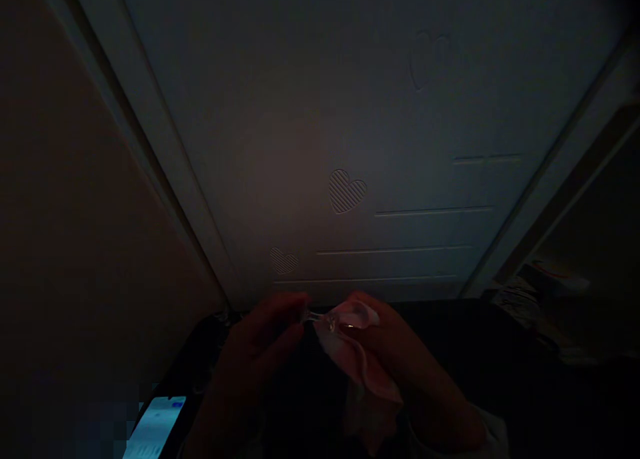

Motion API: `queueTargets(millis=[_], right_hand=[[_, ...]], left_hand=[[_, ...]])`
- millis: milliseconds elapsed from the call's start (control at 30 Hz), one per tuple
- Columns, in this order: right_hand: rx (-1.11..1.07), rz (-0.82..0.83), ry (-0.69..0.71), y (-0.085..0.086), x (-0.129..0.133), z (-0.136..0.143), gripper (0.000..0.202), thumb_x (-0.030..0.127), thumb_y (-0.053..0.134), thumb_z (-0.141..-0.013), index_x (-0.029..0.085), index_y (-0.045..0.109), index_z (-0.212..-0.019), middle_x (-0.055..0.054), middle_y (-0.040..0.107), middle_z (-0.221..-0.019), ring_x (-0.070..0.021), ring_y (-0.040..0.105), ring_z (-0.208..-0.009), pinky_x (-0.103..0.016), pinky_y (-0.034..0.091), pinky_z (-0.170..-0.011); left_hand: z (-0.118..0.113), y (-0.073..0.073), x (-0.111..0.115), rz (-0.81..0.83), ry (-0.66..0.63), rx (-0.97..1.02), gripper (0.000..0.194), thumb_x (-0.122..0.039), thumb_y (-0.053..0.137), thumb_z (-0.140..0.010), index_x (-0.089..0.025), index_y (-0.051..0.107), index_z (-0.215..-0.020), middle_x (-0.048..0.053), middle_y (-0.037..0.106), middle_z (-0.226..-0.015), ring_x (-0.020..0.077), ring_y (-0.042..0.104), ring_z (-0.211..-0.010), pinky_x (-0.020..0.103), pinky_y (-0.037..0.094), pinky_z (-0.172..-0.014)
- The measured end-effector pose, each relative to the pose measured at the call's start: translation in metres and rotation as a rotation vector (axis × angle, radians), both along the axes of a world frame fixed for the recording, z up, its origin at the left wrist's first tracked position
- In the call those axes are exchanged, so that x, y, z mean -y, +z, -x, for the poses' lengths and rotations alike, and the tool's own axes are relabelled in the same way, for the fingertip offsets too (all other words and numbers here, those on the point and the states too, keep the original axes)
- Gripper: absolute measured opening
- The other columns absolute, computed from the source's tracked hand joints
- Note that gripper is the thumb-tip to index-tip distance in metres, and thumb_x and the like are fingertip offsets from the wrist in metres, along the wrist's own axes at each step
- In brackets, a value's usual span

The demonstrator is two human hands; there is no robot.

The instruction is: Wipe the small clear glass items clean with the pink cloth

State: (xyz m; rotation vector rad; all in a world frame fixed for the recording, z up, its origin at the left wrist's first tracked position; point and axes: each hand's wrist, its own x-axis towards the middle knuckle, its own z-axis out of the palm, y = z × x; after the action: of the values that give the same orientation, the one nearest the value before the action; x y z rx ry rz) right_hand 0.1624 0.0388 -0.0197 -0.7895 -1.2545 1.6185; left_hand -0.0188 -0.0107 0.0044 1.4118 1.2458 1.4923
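The scene is very dark. My left hand point(267, 336) pinches one end of a small clear, shiny object with a thin stem point(313, 316); its exact kind is hard to make out. My right hand point(383, 329) is closed around a pink cloth point(367, 369), pressing it about the object's other end. Loose folds of the cloth hang down below my right hand. Both hands are close together over a dark surface, and the cloth hides part of the clear object.
A lit phone point(157, 426) lies at the lower left. Ahead is a pale panel point(280, 146) with engraved hearts and lines. A brownish wall point(75, 212) rises on the left. Some dim, pale items point(555, 279) are piled at the right.
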Motion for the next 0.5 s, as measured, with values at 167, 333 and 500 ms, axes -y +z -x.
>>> queueTargets(millis=[167, 333, 500], right_hand=[[0.003, 0.009, 0.018, 0.004, 0.001, 0.000, 0.018, 0.031, 0.078, -0.066, 0.019, 0.065, -0.070, 0.004, 0.062, -0.063, -0.0131, 0.055, -0.059, -0.024, 0.039, -0.057], [-0.054, -0.005, -0.015, -0.002, 0.000, -0.002, 0.019, 0.034, 0.080, -0.067, 0.019, 0.070, -0.074, 0.002, 0.066, -0.067, -0.0144, 0.059, -0.062, -0.024, 0.043, -0.059], [-0.079, -0.022, -0.123, -0.008, -0.004, -0.008, 0.023, 0.036, 0.082, -0.067, 0.020, 0.074, -0.081, -0.002, 0.072, -0.076, -0.0187, 0.065, -0.069, -0.028, 0.048, -0.065]], left_hand=[[0.002, -0.002, -0.002, 0.047, -0.032, -0.048, 0.022, -0.028, 0.079, -0.076, -0.033, 0.080, -0.098, -0.001, 0.081, -0.093, 0.0188, 0.073, -0.087, 0.025, 0.055, -0.076], [0.002, -0.008, -0.006, 0.030, 0.068, -0.032, 0.017, -0.030, 0.080, -0.072, -0.027, 0.079, -0.088, -0.001, 0.076, -0.079, 0.0169, 0.069, -0.074, 0.022, 0.052, -0.066], [-0.002, -0.008, -0.008, 0.025, 0.220, 0.071, 0.014, -0.031, 0.077, -0.071, -0.025, 0.074, -0.082, -0.003, 0.072, -0.071, 0.0147, 0.067, -0.068, 0.021, 0.051, -0.064]])
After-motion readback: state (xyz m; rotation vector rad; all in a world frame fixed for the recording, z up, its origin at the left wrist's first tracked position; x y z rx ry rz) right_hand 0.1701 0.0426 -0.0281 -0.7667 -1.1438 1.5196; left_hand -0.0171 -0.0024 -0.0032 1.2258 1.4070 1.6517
